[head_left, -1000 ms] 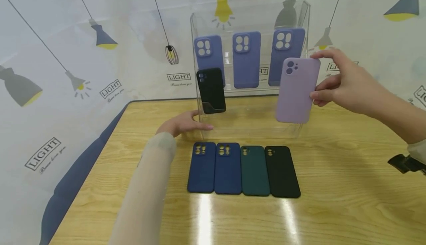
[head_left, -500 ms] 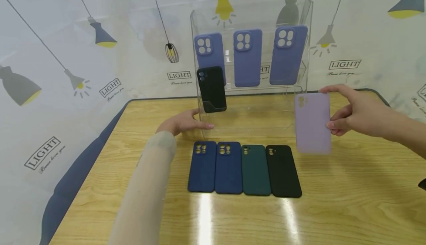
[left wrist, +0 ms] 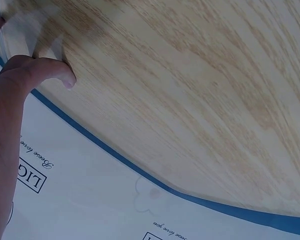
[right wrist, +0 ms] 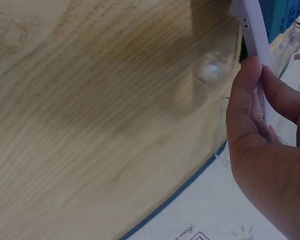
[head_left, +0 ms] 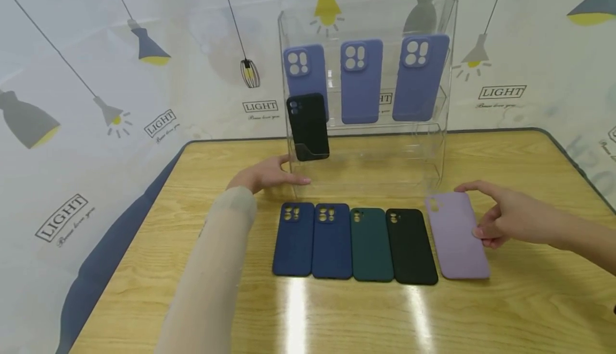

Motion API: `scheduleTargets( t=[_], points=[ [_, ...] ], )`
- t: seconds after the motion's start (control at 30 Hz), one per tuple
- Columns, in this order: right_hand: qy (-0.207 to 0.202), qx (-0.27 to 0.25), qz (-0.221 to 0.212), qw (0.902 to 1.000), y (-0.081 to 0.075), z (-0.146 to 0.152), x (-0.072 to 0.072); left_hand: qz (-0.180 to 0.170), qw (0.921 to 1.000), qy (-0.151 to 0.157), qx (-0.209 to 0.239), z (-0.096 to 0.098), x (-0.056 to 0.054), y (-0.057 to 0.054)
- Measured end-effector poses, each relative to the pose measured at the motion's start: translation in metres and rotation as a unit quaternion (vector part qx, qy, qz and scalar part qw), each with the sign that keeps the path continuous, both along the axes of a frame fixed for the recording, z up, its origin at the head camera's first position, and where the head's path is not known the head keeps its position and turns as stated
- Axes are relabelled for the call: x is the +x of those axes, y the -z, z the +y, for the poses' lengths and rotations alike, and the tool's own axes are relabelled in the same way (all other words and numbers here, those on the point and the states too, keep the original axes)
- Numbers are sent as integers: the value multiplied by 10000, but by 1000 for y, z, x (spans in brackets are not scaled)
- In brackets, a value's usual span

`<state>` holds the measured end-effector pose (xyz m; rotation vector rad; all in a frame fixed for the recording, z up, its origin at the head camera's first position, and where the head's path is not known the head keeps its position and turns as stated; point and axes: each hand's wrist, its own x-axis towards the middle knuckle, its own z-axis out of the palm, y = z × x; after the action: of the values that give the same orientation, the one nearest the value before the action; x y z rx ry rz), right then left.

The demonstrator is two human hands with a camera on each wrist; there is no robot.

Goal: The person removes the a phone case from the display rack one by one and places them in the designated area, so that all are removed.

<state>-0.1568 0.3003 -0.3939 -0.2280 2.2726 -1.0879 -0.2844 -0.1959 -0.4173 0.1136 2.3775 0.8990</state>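
My right hand pinches the right edge of a lilac phone case, low at the right end of a row of cases. That row holds two navy phone cases, a dark green phone case and a black phone case. In the right wrist view, thumb and fingers grip the lilac case by its side, seen edge-on. My left hand holds the lower left side of a clear display stand, thumb in front, other fingers partly hidden.
Three periwinkle phone cases stand on the stand's upper tier, and another black phone case leans on the tier below at left. The wooden table meets a lamp-printed cloth behind.
My right hand has lowered the lilac case from in front of the stand, down and slightly right, to beside the black case in the row. The left hand stays at the stand.
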Motion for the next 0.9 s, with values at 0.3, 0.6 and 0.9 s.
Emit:
scheduleTargets(
  t=[0.3,0.6,0.9],
  points=[
    [105,-127,-438,9989,19,7,1,6,10000,-1,13,-1,0,0],
    [108,51,-419,9991,26,6,0,67,10000,6,-54,-1,0,0],
    [71,12,-367,9993,28,4,2,83,9999,6,-74,-2,0,0]
  ],
)
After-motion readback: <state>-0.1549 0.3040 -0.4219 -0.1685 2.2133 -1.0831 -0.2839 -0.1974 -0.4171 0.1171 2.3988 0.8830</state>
